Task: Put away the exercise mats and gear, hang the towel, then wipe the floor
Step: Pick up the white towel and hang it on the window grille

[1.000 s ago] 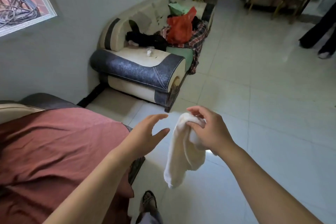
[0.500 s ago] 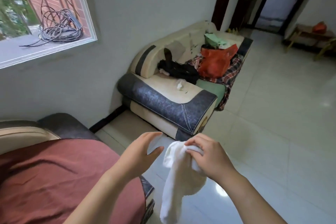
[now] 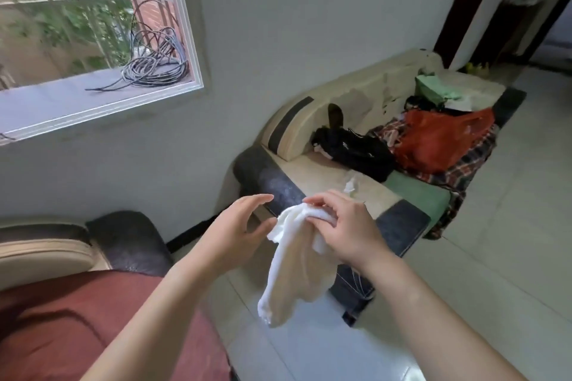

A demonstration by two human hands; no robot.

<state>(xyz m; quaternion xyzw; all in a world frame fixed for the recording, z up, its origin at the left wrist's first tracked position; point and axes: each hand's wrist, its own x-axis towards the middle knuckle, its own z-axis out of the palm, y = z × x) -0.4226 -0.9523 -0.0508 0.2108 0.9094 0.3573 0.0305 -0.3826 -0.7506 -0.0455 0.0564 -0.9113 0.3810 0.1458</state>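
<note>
A white towel (image 3: 295,272) hangs in front of me, bunched at its top and dangling down over the pale tiled floor (image 3: 483,272). My right hand (image 3: 343,227) grips the towel's top edge, fingers curled round the cloth. My left hand (image 3: 235,230) is just left of the towel with its fingers spread and relaxed, the thumb close to the cloth; I cannot tell if it touches.
A cream and dark sofa (image 3: 399,219) stands ahead, piled with a black garment (image 3: 356,151), a red bag (image 3: 439,142) and plaid cloth. A second seat with a dark red cover (image 3: 62,331) is at lower left. Coiled cables (image 3: 154,66) lie on the window sill. A doorway (image 3: 554,18) opens at far right.
My view has tilted up and turned left, bringing the window and sofa closer. Both hands rose with the towel. My left hand has drawn nearer to the towel's top.
</note>
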